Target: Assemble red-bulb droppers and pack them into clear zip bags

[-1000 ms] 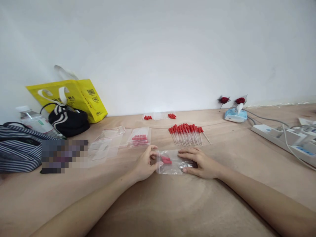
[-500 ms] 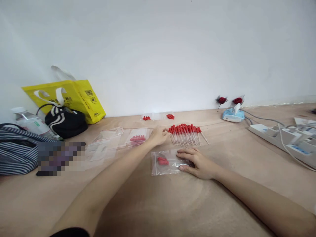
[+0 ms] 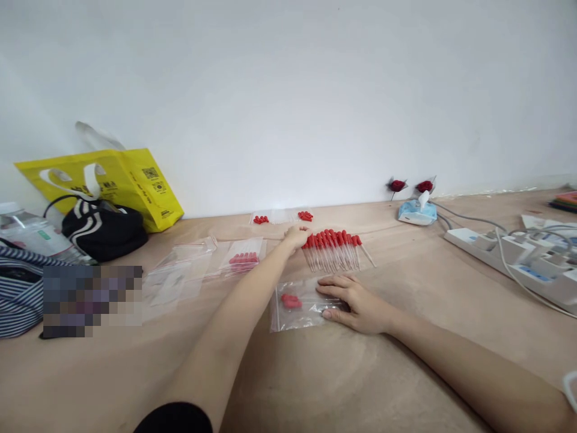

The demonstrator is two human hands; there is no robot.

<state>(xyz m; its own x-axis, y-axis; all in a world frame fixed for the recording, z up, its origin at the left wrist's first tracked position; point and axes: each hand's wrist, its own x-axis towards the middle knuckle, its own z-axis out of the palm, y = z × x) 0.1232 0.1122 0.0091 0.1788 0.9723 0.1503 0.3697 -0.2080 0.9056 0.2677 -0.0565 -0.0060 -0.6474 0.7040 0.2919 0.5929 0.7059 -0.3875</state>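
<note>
My left hand [image 3: 297, 237] reaches to the left end of a row of red-tipped sticks [image 3: 336, 240], its fingers closed near the red tips. What its fingers hold, if anything, is too small to make out. Nearer to me, my right hand [image 3: 354, 304] lies with fingers apart on the right part of a clear zip bag [image 3: 300, 319]. Red pieces [image 3: 291, 300] are inside that bag, toward its zip end. Left of my left forearm, another clear bag with red pieces [image 3: 244, 258] lies on stacked bags.
Flat clear bags [image 3: 180, 270] lie at the left, near a black pouch [image 3: 103, 228] and a yellow bag [image 3: 157, 186]. Red pieces [image 3: 260, 220] lie by the wall. At the right are a tissue pack [image 3: 417, 213] and a power strip [image 3: 487, 249].
My left hand has moved slightly farther toward the wall, up by the tips of the row. The whole view has shifted a little. My right hand stays on the bag.
</note>
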